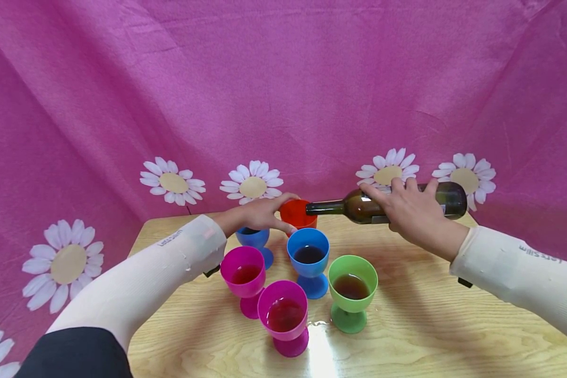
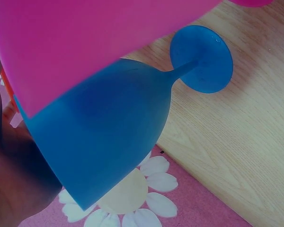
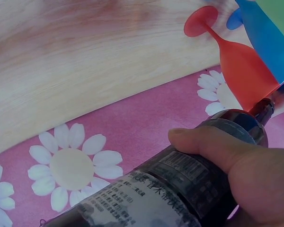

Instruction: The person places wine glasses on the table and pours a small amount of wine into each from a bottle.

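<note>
My right hand (image 1: pixel 413 207) grips a dark green wine bottle (image 1: pixel 359 206) round its body. The bottle lies nearly level, its mouth pointing left over the rim of a red goblet (image 1: pixel 294 211). In the right wrist view the thumb lies along the labelled bottle (image 3: pixel 184 175), and the neck end meets the red goblet's rim (image 3: pixel 244 71). With thumb and fingers spread round its upper part, my left hand (image 1: pixel 257 214) holds the red goblet from the left side. A blue goblet (image 2: pixel 109 118) stands under that wrist, partly hidden by the hand in the head view.
Close in front stand another blue goblet (image 1: pixel 308 253), two magenta goblets (image 1: pixel 242 265) and a green goblet (image 1: pixel 353 283), each holding dark or reddish liquid. The wooden table (image 1: pixel 420 325) has a wet patch between them. A pink daisy-print cloth (image 1: pixel 312 105) hangs behind.
</note>
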`<move>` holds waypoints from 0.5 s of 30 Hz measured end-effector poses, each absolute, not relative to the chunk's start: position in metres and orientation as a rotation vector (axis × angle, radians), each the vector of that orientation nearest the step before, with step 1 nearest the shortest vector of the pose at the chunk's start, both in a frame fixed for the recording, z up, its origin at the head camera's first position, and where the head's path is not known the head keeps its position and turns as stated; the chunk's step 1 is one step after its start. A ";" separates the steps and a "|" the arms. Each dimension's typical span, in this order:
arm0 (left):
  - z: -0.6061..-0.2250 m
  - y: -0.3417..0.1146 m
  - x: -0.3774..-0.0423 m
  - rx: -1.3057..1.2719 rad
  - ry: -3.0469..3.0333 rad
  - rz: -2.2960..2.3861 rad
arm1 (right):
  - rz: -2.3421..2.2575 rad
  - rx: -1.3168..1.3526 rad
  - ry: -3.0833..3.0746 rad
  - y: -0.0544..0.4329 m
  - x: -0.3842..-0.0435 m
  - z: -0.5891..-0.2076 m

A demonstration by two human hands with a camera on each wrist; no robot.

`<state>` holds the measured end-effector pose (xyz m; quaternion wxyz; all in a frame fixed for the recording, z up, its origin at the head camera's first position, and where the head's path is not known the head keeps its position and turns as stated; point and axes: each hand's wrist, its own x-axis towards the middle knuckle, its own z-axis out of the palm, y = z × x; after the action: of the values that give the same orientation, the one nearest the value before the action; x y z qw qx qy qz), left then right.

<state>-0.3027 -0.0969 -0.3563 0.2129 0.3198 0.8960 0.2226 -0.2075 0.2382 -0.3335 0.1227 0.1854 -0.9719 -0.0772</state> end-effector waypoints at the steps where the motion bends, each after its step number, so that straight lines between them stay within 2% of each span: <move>1: -0.356 -0.097 -0.303 0.893 2.488 0.617 | -0.225 0.540 -2.838 0.238 -0.208 -0.334; 15: -0.357 -0.097 -0.302 0.907 2.502 0.601 | -0.221 0.538 -2.853 0.238 -0.207 -0.331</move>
<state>-0.3023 -0.0967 -0.3570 0.2049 0.3254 0.8976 0.2156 -0.2074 0.2375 -0.3309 0.1149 0.1834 -0.9734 -0.0754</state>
